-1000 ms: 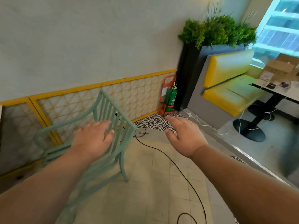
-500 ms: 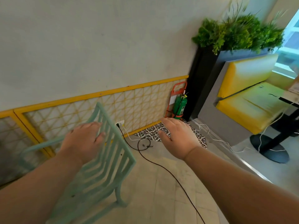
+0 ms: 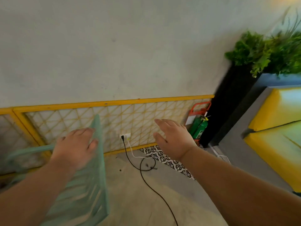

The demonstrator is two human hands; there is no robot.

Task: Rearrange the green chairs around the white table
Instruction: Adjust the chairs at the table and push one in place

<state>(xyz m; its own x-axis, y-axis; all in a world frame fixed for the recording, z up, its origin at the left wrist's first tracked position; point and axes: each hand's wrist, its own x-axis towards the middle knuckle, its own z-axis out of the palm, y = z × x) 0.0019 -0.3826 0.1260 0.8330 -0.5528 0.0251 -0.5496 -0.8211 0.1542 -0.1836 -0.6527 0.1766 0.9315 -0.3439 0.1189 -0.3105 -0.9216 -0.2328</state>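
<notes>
A pale wall [image 3: 114,46] fills the view above the lattice [image 3: 138,116], a yellow-framed panel of crossed yellow strips that runs along the wall's foot. Below the lattice lies the floor [image 3: 130,193], beige and grey. Well to the right of the lattice is a yellow bench [image 3: 276,128]. Between the bench and the lattice's right end stands a tall black planter [image 3: 231,103], topped with green plants [image 3: 268,51].

The green chair [image 3: 88,193] is in front of the lattice's left half, tilted, with its slatted back facing the camera and its top rail crossing the lattice's lower edge. It is blurred, and its legs cannot be made out.

Both forearms reach in toward the lattice. The left hand [image 3: 75,147] lies palm down on the chair's back. Its fingers look straight, and their tips touch the top rail rather than curling round it. The right hand [image 3: 174,141] hangs in the air before the lattice's right half, fingers straight and spread, holding nothing and touching nothing.

A green extinguisher [image 3: 199,128] in an orange stand sits at the lattice's right end, just beside the planter. A strip of patterned tiles [image 3: 164,157] runs out across the floor from under that same end. A black cable [image 3: 146,180] drops from low in the lattice's middle, loops on the floor and trails toward the camera. A white cable [image 3: 135,154] leaves the same spot. Both start at a white socket [image 3: 126,135] set in the lattice.
</notes>
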